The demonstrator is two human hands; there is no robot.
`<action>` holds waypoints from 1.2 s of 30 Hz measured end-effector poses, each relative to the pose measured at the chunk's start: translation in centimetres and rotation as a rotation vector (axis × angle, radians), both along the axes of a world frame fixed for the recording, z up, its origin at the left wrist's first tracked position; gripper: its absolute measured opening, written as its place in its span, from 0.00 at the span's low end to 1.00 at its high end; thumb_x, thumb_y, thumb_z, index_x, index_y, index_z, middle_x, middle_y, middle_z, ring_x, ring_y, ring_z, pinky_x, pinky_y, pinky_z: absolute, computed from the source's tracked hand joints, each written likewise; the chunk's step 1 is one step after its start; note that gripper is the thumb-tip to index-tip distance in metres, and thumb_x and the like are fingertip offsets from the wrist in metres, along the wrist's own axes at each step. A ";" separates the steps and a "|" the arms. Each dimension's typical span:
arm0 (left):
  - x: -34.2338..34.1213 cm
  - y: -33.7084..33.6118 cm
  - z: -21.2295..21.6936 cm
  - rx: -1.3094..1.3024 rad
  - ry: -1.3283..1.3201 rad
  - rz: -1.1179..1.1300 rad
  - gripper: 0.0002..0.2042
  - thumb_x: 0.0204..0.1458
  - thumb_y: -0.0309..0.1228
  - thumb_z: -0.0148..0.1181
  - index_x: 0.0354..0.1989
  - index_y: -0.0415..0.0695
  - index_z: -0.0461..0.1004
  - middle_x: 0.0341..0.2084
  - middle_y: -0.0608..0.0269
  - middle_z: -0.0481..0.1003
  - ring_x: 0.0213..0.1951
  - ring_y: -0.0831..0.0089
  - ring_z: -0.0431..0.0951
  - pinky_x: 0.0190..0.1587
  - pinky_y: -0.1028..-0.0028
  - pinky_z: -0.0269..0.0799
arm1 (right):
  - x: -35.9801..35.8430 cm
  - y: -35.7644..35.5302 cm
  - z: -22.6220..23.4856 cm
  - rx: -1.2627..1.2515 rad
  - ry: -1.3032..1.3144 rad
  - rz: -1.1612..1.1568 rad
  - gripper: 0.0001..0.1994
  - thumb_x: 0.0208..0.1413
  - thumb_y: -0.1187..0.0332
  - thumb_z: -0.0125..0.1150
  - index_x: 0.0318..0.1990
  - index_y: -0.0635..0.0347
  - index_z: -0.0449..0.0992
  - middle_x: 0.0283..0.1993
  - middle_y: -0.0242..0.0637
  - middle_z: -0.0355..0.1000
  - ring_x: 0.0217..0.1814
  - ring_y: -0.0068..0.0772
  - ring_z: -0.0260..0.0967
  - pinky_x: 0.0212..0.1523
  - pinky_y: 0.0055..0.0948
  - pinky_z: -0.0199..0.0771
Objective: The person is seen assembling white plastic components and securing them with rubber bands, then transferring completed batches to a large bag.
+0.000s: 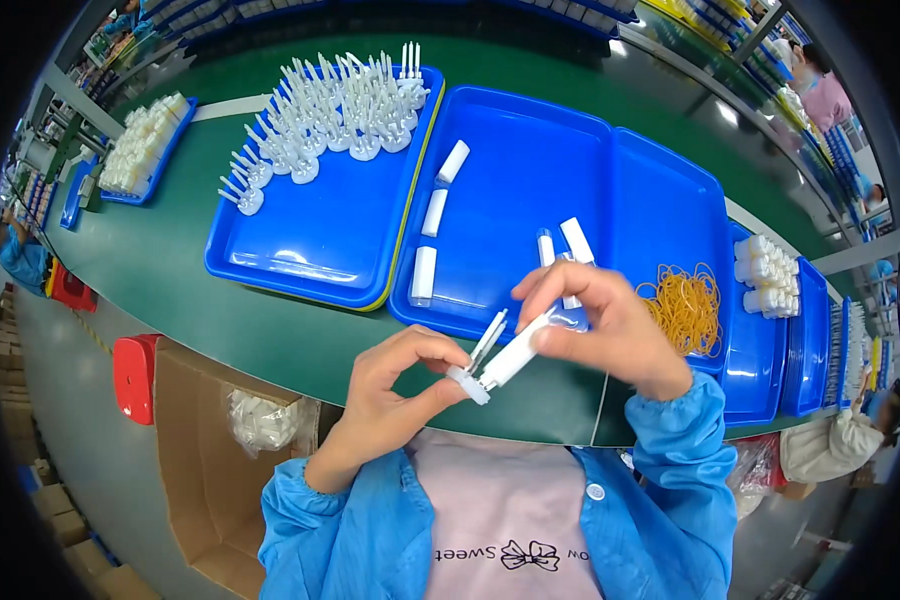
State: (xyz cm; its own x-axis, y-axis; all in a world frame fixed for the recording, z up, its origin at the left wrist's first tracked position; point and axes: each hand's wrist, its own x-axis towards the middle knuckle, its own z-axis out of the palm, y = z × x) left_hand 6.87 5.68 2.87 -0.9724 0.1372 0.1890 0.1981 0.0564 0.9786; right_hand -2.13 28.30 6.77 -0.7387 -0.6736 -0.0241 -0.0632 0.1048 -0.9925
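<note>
My left hand [390,385] pinches a round white base [469,385] with thin upright prongs [489,336], tilted over the table's near edge. Between the fingers of my right hand [605,320] is a white rectangular tube [515,353] with a clear end. The tube's lower end meets the base beside the prongs; whether it is seated there I cannot tell. Just beyond my right hand, several similar white tubes [576,241] lie in the middle blue tray [515,130]. More tubes [424,274] form a line along that tray's left side.
The left blue tray [300,255] holds many pronged bases [305,165]. Orange rubber bands [685,310] are heaped in the right blue tray [660,190]. White parts fill trays at both ends [145,145]. A red stool [134,378] and cardboard box [205,460] stand left below the table.
</note>
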 end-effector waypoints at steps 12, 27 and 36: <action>-0.2 0.4 -1.7 0.200 -0.074 0.066 0.09 0.47 0.18 0.64 0.37 0.36 0.73 0.37 0.58 0.73 0.39 0.73 0.77 0.43 0.74 0.76 | -5.9 1.5 -4.0 0.546 0.860 -0.307 0.16 0.48 0.64 0.64 0.45 0.58 0.76 0.45 0.39 0.74 0.54 0.42 0.66 0.58 0.39 0.59; -0.3 0.7 -0.6 -0.116 0.203 0.084 0.11 0.43 0.17 0.63 0.36 0.42 0.81 0.33 0.61 0.76 0.36 0.71 0.75 0.38 0.74 0.70 | -4.3 0.3 -1.3 -0.164 -0.088 -0.303 0.10 0.55 0.66 0.63 0.39 0.60 0.71 0.34 0.28 0.69 0.39 0.17 0.64 0.42 0.20 0.64; -0.5 0.6 -0.1 -0.199 0.316 0.063 0.12 0.41 0.17 0.63 0.35 0.45 0.81 0.32 0.64 0.76 0.34 0.69 0.74 0.36 0.73 0.68 | -4.5 0.6 -1.1 -0.123 -0.173 -0.149 0.09 0.54 0.65 0.64 0.35 0.61 0.74 0.34 0.28 0.70 0.38 0.17 0.65 0.42 0.20 0.65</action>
